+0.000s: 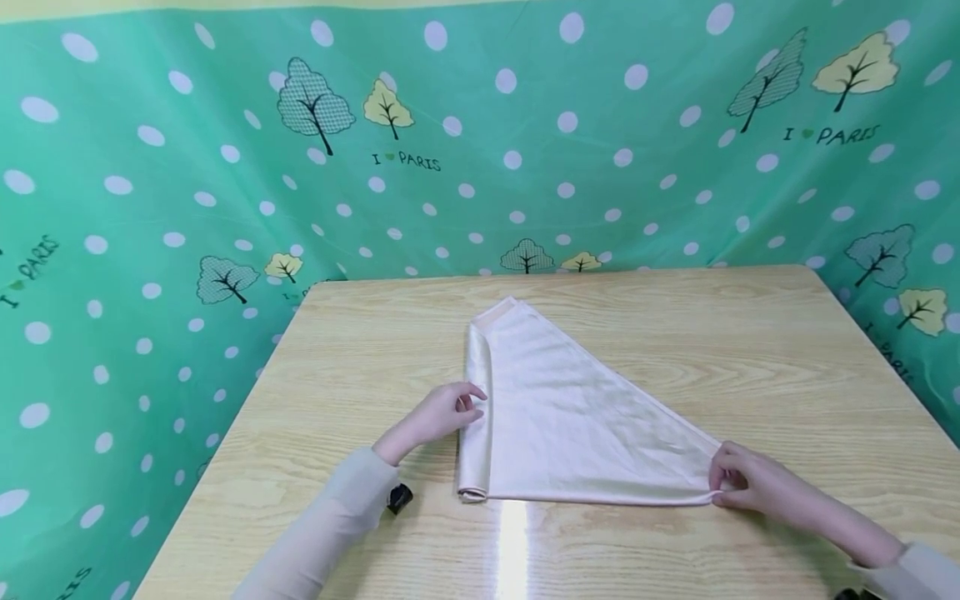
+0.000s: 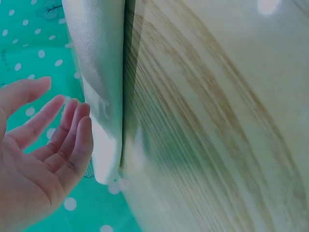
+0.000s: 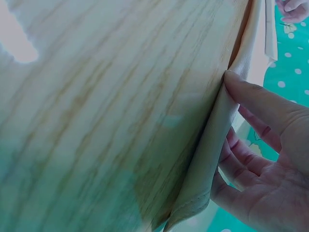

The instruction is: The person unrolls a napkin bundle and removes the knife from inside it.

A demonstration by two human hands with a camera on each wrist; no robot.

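A pale, silky cloth lies on the wooden table, tapering toward its right corner. Its left side is rolled or folded into a narrow upright band, whose layered end shows at the front. My left hand is over this band, thumb and forefinger apart at its surface. In the left wrist view the fingers of the left hand are loosely bent beside the cloth, gripping nothing. At the right corner my right hand pinches the cloth's front edge; in the right wrist view its thumb presses on the cloth.
The light wooden table extends around the cloth on every side. A green dotted curtain with printed trees hangs behind it and along both sides. Below the left sleeve sits a small black object. Light glares off the tabletop in front.
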